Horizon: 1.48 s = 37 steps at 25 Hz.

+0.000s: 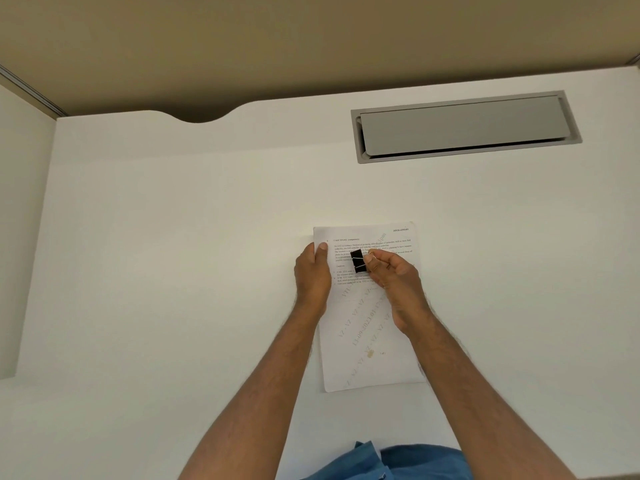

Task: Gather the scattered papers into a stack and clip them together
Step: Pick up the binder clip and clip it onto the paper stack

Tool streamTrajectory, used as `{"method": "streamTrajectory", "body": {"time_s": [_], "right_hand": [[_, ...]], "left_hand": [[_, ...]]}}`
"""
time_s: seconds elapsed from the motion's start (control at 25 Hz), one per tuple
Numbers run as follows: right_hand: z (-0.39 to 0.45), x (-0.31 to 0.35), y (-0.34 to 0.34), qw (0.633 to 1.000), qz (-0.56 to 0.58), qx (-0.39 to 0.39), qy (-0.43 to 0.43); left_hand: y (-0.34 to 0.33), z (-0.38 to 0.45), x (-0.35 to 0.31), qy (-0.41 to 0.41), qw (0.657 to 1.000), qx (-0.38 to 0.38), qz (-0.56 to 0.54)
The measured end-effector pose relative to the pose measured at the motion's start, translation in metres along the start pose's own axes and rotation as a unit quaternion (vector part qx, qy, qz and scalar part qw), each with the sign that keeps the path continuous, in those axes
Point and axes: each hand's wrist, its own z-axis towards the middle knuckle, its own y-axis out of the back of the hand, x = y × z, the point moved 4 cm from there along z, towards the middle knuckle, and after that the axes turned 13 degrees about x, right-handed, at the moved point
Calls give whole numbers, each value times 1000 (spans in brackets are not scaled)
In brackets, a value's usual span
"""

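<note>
Your papers [372,327] lie gathered in one neat stack, flat on the white surface, long side running away from you, tilted slightly counter-clockwise. The top sheet is white with printed black text in its upper half and a faint diagonal grey watermark across the lower half. How many sheets sit beneath it cannot be told. Your clip [358,261] is a black binder clip with silver wire handles; it is above the upper-left part of the top sheet, over the printed text, not on an edge.
</note>
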Motion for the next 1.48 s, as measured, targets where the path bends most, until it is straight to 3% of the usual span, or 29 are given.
{"method": "streamTrajectory", "body": {"time_s": [0.16,0.32,0.48,0.8,1.0,1.48], "right_hand": [[-2,6,3,1000,17,19,-5],[-24,46,1,992,-93,32,75],[-56,101,-14,960,-212,61,172],[-102,154,-29,890,-348,71,284],[-124,172,-30,842,-445,75,296],[-131,175,-41,821,-496,128,252]], "left_hand": [[-2,-7,-11,-32,999,12,19],[3,-24,-21,-70,997,21,36],[4,-53,-39,-144,987,30,70],[2,-107,-70,-273,954,35,118],[-1,-129,-77,-308,940,43,137],[-4,-147,-79,-349,923,34,156]]}}
